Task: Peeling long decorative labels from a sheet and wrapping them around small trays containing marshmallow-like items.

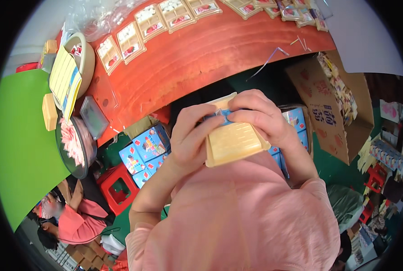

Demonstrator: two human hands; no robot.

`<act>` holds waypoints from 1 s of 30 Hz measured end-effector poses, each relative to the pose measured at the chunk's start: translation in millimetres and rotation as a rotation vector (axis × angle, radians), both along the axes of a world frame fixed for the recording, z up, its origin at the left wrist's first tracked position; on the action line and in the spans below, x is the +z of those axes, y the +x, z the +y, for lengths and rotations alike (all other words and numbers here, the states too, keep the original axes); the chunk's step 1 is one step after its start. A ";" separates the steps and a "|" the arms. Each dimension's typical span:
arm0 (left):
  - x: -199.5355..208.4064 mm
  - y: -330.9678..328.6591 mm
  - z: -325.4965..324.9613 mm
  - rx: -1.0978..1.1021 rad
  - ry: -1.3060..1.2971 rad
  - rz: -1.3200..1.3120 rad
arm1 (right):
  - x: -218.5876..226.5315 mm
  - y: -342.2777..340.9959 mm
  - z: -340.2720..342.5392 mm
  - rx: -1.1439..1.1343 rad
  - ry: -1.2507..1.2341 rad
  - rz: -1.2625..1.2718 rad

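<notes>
Head view: left fisheye of worn pair, upright, looking steeply down over pink shirt (251,212) at near side. Left hand (190,135) and right hand (263,116) close to lens, mid-view. Red table (179,65) bends across far side; green surface (25,140) left, cardboard box (330,133) right. Dark rim crops corners.

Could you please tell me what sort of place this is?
Probably a small packing workshop: partly filled divided trays line the red table, a cardboard box holds many small packets, and blue printed boxes sit grouped nearby.
</notes>
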State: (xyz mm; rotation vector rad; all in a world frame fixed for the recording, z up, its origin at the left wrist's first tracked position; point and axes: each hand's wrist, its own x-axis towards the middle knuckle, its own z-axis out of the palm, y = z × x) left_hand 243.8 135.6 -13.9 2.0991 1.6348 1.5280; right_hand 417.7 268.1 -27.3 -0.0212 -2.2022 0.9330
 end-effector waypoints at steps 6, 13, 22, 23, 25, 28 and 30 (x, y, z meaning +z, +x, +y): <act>0.3 -4.1 -6.9 0.121 0.043 -0.024 | 20.3 -10.7 2.6 0.021 0.067 -0.078; 0.5 -21.0 -12.8 0.041 0.105 0.151 | 31.3 -19.4 -1.2 0.095 0.071 -0.179; -9.0 -23.5 1.8 -0.015 0.202 0.224 | 40.3 -22.0 7.2 0.100 0.016 -0.313; -11.9 -24.4 5.0 -0.032 0.180 0.158 | 38.3 -23.1 8.8 0.087 0.044 -0.309; -13.7 -23.7 6.9 -0.044 0.136 0.079 | 29.5 -23.5 11.4 0.107 -0.043 -0.328; -18.6 -14.8 17.4 -0.050 0.001 -0.204 | 15.1 -22.5 13.1 0.075 -0.119 -0.318; -23.4 -13.7 20.1 -0.071 -0.087 -0.242 | 11.0 -17.2 14.1 0.070 -0.194 -0.313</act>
